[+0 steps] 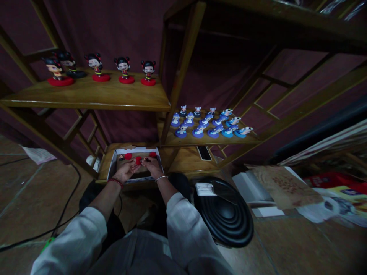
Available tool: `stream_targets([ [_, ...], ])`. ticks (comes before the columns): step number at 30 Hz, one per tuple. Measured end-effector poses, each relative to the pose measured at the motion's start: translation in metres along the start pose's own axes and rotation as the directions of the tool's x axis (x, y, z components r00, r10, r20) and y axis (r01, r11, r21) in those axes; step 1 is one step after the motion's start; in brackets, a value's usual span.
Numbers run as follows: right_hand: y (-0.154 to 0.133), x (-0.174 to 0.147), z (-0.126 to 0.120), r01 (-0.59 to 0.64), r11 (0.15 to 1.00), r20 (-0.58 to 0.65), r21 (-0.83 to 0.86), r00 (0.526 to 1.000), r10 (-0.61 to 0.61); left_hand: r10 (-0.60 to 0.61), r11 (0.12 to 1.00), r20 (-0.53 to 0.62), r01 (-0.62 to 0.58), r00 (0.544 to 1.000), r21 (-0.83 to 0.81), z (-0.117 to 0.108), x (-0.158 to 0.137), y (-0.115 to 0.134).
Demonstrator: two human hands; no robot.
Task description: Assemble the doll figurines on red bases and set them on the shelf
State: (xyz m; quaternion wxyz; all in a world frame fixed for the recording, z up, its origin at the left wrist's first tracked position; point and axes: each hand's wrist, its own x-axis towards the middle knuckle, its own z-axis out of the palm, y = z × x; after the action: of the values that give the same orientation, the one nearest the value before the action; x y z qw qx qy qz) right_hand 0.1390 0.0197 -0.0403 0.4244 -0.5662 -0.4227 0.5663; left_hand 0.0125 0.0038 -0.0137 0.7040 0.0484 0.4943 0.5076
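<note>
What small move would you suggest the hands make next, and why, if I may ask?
I'd perhaps settle the red piece between the left hand and right hand before lifting it: both come together at it, over the box, with other red pieces close by.

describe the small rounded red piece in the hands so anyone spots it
On the low brown wooden board sits a shallow white cardboard box. Find a small rounded red piece there. Unlike its red neighbours, it sits between the left hand and right hand.
</note>
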Motion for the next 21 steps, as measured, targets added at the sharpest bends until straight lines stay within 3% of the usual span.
stream_targets([
  [12, -0.0027, 0.0024, -0.0027, 0.047, 0.991, -0.01, -0.123, 0.999, -0.049, 0.031, 0.999, 0.025, -0.032, 0.999, 0.034, -0.001, 0.0015, -0.0007],
  [21, 0.0069, 0.009, -0.0032, 0.059, 0.994, 0.009, -0.089, 0.998, -0.059, 0.052, 0.998, 0.072, -0.054, 0.996, 0.029, 0.0004, -0.0015, 0.0003],
])
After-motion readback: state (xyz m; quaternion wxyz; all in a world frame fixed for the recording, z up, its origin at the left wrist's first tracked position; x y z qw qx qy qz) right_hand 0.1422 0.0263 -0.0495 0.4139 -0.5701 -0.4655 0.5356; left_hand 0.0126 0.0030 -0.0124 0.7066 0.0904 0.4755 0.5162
